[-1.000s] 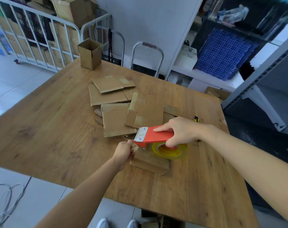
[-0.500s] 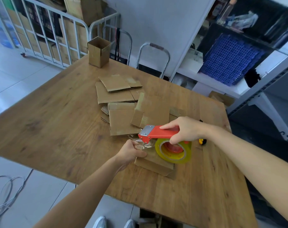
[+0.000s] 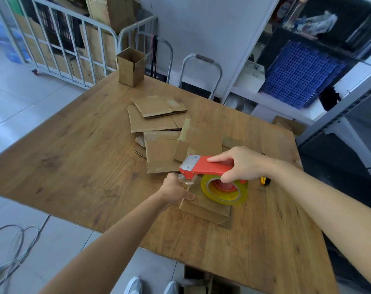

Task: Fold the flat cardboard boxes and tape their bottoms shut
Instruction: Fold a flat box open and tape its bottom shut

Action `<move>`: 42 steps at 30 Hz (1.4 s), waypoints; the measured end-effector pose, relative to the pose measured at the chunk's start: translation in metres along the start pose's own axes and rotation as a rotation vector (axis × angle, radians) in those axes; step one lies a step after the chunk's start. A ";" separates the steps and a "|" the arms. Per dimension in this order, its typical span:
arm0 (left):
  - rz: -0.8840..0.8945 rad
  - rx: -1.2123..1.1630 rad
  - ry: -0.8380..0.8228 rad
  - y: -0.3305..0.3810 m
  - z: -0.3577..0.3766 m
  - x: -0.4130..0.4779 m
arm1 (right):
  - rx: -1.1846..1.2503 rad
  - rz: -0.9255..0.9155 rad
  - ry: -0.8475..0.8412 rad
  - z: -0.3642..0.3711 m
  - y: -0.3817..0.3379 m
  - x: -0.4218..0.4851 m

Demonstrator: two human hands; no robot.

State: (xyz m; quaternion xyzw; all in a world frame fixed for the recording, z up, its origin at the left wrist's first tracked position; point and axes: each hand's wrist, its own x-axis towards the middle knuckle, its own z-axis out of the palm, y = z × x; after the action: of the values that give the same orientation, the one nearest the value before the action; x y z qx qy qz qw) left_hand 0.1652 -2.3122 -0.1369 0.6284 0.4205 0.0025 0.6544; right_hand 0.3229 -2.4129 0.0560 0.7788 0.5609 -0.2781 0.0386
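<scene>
The right hand point(image 3: 242, 164) curls round the red plastic tape dispenser point(image 3: 210, 167) — the left hand point(image 3: 174, 188) pinches its clear tape end point(image 3: 185, 180) above a flat brown cardboard box point(image 3: 205, 211) on the wooden bench point(image 3: 74, 166).

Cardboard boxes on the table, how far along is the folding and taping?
Done: one folded box stands upright at the far corner. In hand: the right hand holds the tape dispenser over a second box near the front edge, while the left hand pinches the tape end. Left: the pile of flat boxes.

L hand point(image 3: 174, 188) went from tape dispenser point(image 3: 210, 166) blade down to box point(image 3: 203, 211) edge w/ tape end point(image 3: 185, 181).
</scene>
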 end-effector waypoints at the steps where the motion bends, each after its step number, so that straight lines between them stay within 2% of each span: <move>1: -0.006 0.005 0.011 0.004 0.000 -0.006 | -0.041 0.000 -0.021 0.003 0.001 0.000; 4: -0.036 -0.015 0.005 0.007 0.002 -0.012 | -0.114 0.013 -0.033 0.010 0.004 0.000; 7: 0.012 -0.049 -0.047 0.009 0.001 -0.016 | -0.122 0.003 -0.011 0.014 0.008 0.001; 10: 0.026 -0.318 -0.236 0.011 -0.005 -0.023 | -0.108 -0.003 -0.013 0.016 0.015 0.001; 12: -0.022 -0.505 -0.298 0.012 -0.012 -0.025 | -0.075 0.005 -0.019 0.015 0.020 0.002; 14: -0.140 -0.708 -0.223 0.013 -0.016 -0.020 | -0.022 0.013 -0.022 0.012 0.024 0.002; 16: -0.212 -0.791 -0.132 0.014 -0.015 -0.015 | 0.008 0.010 -0.018 0.012 0.028 0.001; 21: -0.107 -0.438 -0.036 0.005 0.003 -0.006 | -0.008 -0.002 -0.014 0.016 0.031 -0.003; 27: -0.072 -0.278 0.054 -0.005 0.017 0.004 | -0.065 -0.009 -0.025 0.017 0.027 0.000; 32: 0.041 0.159 0.177 0.000 0.029 -0.004 | -0.058 0.010 -0.007 0.019 0.024 0.000; 38: 0.069 0.233 0.290 -0.003 0.032 -0.002 | -0.063 0.013 -0.007 0.019 0.021 0.000; 42: -0.057 0.237 0.334 -0.015 0.018 -0.011 | -0.049 0.016 -0.002 0.018 0.023 -0.001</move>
State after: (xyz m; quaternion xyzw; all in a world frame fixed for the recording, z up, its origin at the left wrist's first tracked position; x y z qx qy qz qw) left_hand 0.1603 -2.3357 -0.1457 0.6797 0.5381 0.0387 0.4969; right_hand 0.3358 -2.4288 0.0353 0.7819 0.5613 -0.2646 0.0604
